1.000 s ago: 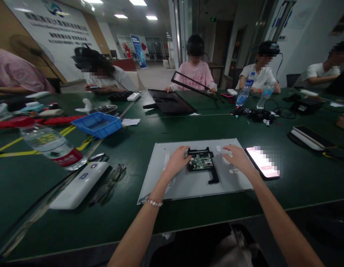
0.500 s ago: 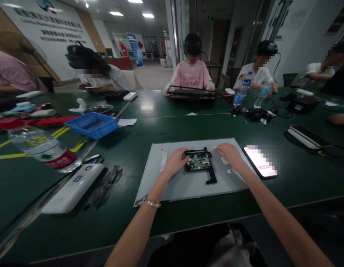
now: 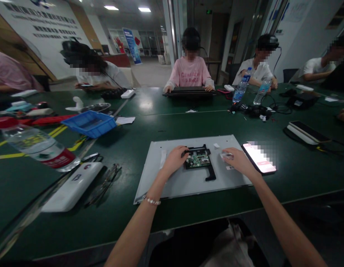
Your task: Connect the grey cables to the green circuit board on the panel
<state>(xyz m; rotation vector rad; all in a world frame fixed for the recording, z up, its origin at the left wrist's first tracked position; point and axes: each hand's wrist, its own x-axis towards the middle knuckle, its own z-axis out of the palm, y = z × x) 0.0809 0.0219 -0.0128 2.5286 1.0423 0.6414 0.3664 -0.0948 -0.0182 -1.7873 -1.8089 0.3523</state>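
A green circuit board [image 3: 199,160] sits in a black plastic frame [image 3: 210,172], which has an arm reaching down its right side. Both lie on a pale grey flat panel [image 3: 172,189]. Fingers of my left hand [image 3: 175,160] are closed on the left edge of the frame; the thumb is near the board. To the right of the frame, my right hand [image 3: 240,161] is low over the panel with fingertips drawn together. Whatever is between them is too small and blurred to name. A small white label [image 3: 216,145] shows on the panel just beyond those fingertips.
Right of the panel lies a lit phone [image 3: 259,158]. On the left are a white power bank [image 3: 74,189], eyeglasses [image 3: 105,185], a water bottle [image 3: 43,146] and a blue tray [image 3: 89,124]. Across the table, a person in pink [image 3: 190,72] holds a dark panel.
My right hand has moved slightly right and towards me, uncovering the small white label. My left hand stays at the frame. The person opposite has lowered the dark panel.
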